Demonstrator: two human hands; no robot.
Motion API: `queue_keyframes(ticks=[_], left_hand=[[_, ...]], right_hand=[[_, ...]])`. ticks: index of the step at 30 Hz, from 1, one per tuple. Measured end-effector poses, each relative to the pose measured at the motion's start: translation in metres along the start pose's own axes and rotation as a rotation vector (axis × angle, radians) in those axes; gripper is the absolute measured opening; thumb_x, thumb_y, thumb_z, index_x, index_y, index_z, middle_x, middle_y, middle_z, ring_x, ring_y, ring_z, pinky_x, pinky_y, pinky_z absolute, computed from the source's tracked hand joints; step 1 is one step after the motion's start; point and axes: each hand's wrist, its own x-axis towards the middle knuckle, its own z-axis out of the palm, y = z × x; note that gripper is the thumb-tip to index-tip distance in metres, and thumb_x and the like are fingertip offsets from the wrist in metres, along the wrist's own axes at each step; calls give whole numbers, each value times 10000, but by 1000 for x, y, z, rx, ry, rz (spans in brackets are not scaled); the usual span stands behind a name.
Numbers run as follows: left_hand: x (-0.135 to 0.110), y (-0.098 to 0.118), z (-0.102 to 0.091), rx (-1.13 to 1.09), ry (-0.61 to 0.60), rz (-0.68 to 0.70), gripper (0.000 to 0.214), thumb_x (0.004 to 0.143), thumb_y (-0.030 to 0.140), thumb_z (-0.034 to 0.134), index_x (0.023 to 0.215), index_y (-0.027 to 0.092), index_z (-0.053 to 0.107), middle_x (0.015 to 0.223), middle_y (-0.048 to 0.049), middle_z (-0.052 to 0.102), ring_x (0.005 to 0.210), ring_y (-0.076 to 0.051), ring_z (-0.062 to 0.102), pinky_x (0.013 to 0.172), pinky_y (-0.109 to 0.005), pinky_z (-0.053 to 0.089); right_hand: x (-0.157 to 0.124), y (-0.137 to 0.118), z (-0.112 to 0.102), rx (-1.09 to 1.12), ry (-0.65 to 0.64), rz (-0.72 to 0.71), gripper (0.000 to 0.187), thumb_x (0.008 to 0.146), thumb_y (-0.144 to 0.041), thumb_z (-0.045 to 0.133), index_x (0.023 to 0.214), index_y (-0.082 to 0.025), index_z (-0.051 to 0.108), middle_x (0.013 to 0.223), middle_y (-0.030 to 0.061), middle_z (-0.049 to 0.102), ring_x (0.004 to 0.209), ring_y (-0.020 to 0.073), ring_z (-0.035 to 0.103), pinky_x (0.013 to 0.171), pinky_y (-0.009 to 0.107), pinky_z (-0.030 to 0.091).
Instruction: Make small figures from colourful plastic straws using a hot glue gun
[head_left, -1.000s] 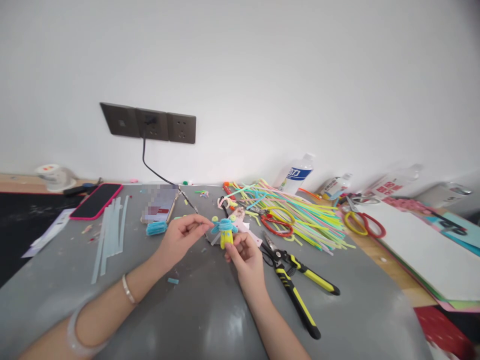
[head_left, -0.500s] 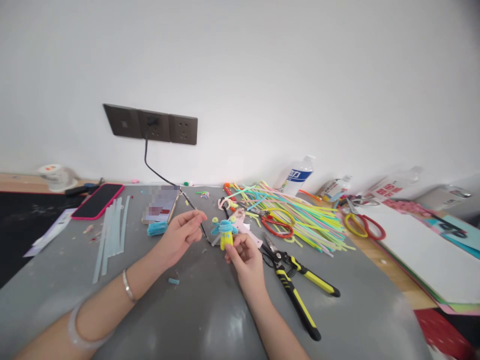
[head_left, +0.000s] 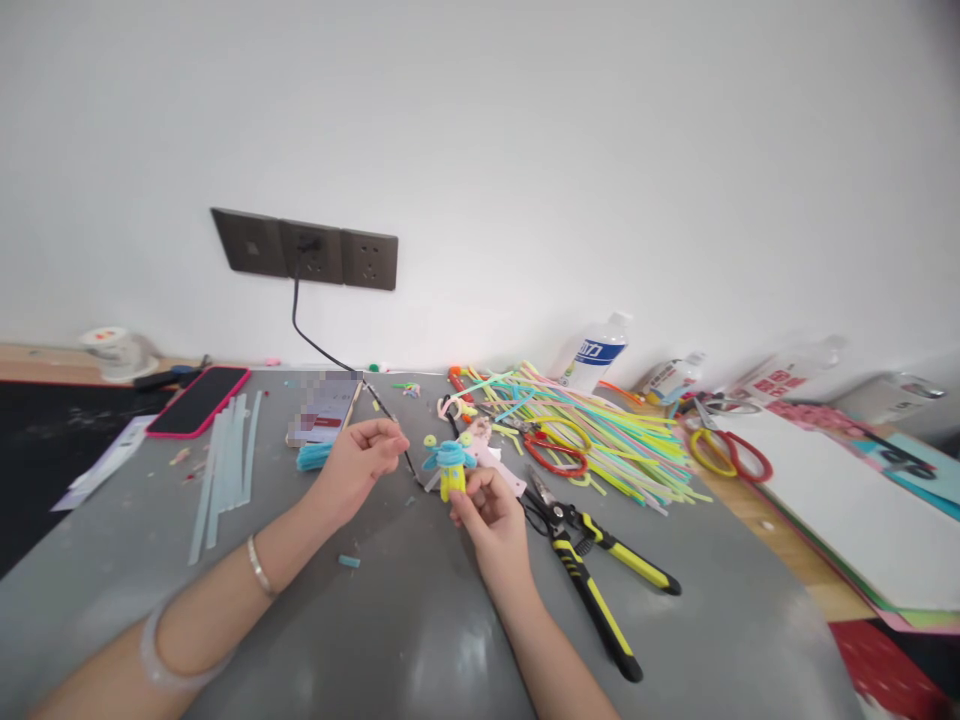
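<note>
My right hand [head_left: 491, 515] pinches a small yellow and blue fuzzy figure [head_left: 450, 468] and holds it upright just above the grey mat [head_left: 420, 620]. My left hand [head_left: 358, 462] hovers a little to the left of the figure, fingers curled and pinched together, apart from it; what it holds, if anything, I cannot make out. A thin dark cable [head_left: 390, 415] runs past my left fingertips.
Yellow-handled pliers [head_left: 592, 570] lie right of my right hand. A heap of coloured straws [head_left: 600, 425], red scissors [head_left: 553, 452], yellow and red scissors [head_left: 727, 448], bottles [head_left: 596, 352], a pink-cased phone [head_left: 196, 400], clear sticks [head_left: 225, 460] and a blue fuzzy roll [head_left: 311, 455] surround them.
My left hand has drawn back leftward from the figure, from touching its blue top to a small gap. My right hand keeps the figure still.
</note>
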Motion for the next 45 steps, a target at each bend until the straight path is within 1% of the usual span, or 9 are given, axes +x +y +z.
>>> queue_keyframes(ticks=[6,13,17,19,21,23,27,35,45], left_hand=[[0,-2,-3,96,-11,21,436,556,476,878,538,154,584,427,93,323,447,-50,243,471,-230,183],[-3,1,-1,142,-112,28,551,673,600,777,559,185,433,459,100,280,458,-59,202,481,-238,161],[-4,-3,-5,301,-97,162,572,844,632,581,546,204,346,511,71,283,496,-95,241,499,-261,203],[-4,-4,-6,423,-71,273,539,905,587,508,552,202,375,552,48,331,534,-114,310,528,-267,266],[-6,-4,-6,529,-83,374,400,902,493,559,647,194,481,658,16,463,636,-138,438,618,-271,363],[-8,-3,-5,628,-149,441,181,863,364,634,860,193,575,876,-36,592,845,-180,552,758,-296,424],[-12,-5,-4,786,-298,466,368,817,195,659,1167,211,545,1147,-96,629,1101,-236,577,904,-344,447],[-13,-5,-2,885,-332,528,377,807,179,658,1160,212,530,1108,-74,646,993,-210,609,863,-328,490],[-14,-6,-3,908,-313,549,373,796,168,655,1142,205,522,1091,-65,641,989,-203,605,879,-322,490]], right_hand=[[0,1,0,-2,-8,-13,355,761,-431,776,748,-211,498,680,-30,537,551,110,494,520,230,387],[-1,0,1,7,-17,-27,337,782,-430,761,773,-210,506,726,-14,569,562,107,500,528,229,403],[-2,-2,2,-3,-29,-37,327,797,-445,743,813,-216,510,794,5,589,575,109,500,530,233,421],[-3,-2,2,-13,-33,-51,319,804,-440,737,832,-219,509,835,14,587,598,112,505,533,229,424],[-3,-1,2,-18,-41,-76,297,818,-420,729,857,-221,513,874,19,578,634,116,517,541,222,422],[-4,0,2,-15,-43,-99,274,830,-401,722,876,-224,517,893,19,566,661,120,530,546,218,421],[-5,3,2,2,-17,-134,263,830,-381,724,917,-234,524,908,21,556,724,138,572,567,223,447],[-7,4,0,-53,-38,-189,209,860,-300,696,1007,-235,564,947,36,588,848,163,622,677,243,489],[-9,6,0,-132,-47,-256,148,878,-223,655,996,-234,566,959,36,564,860,158,602,682,232,497]])
